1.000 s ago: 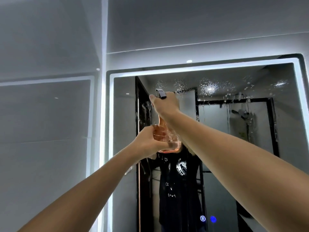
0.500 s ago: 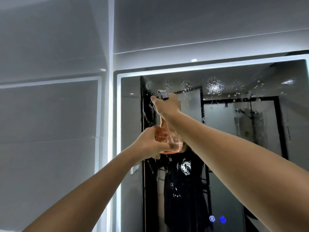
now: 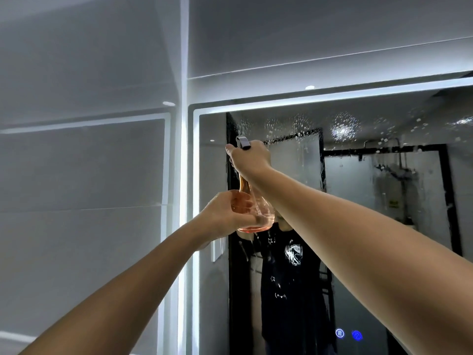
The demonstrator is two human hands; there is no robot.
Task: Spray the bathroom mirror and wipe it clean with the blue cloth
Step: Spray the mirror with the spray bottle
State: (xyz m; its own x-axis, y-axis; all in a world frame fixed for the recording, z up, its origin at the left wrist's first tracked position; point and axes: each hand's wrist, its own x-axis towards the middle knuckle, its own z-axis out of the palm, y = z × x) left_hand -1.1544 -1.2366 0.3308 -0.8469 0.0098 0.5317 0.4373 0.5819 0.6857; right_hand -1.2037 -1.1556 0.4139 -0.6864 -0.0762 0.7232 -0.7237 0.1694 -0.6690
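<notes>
Droplet-speckled mirror (lit edges), pink spray bottle

1. No readable word, brand or number is seen anywhere.
2. Two lit touch icons are seen low on the mirror: a white ring with three wavy lines, and just beside it a blue round icon whose sign cannot be made out.
3. White prints are carried by the reflected black T-shirt: outlined stars, a larger blurred graphic, and small marks below that cannot be read.
4. A small yellow label is seen on a reflected shower-area fixture; its text is too small to read.
</notes>
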